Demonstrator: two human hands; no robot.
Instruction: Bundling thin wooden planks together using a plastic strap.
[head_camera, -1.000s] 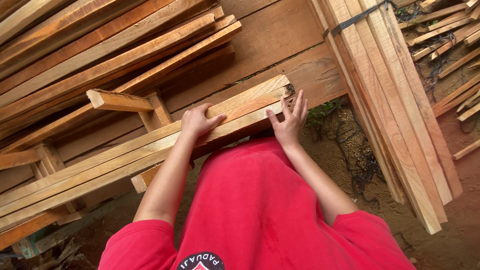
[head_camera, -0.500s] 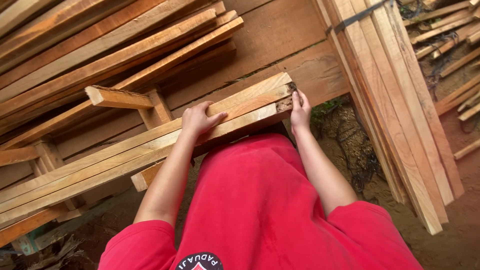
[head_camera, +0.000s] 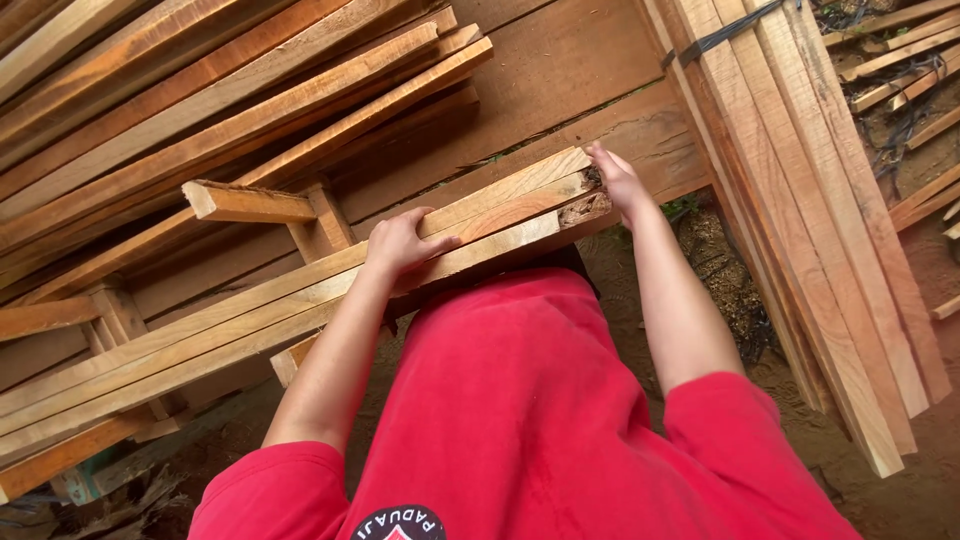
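The person wears a bright red short-sleeved shirt filling the lower middle of the frame. A round black badge with white lettering sits at the bottom edge. Both forearms are bare, without watch or gloves.
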